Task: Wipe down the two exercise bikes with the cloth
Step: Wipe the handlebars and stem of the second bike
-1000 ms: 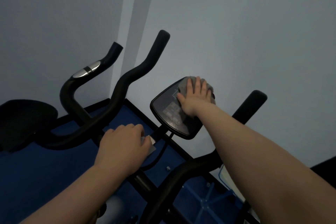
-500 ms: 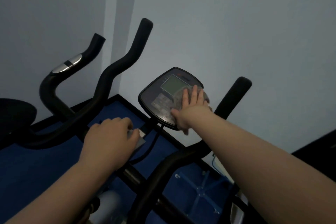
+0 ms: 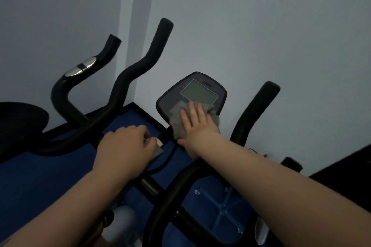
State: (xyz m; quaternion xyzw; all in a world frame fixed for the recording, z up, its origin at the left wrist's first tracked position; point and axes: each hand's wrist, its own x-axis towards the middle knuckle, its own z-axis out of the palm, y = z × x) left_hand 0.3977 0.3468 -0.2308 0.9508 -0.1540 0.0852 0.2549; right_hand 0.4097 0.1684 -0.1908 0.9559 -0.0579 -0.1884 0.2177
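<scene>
One cloth [image 3: 176, 124] flat on tilted console [image 3: 170, 104]

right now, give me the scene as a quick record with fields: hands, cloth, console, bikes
right hand: flat, fingers spread, pressing the cloth against the console's lower part
left hand: closed around the near bike's handlebar centre, with something pale under the fingers
cloth: grey, bunched under the right hand, covering the console's lower right edge
console: dark, tilted, its screen uncovered and unlit
second bike: handlebar with a chrome band, to the left
floor: blue mat
</scene>
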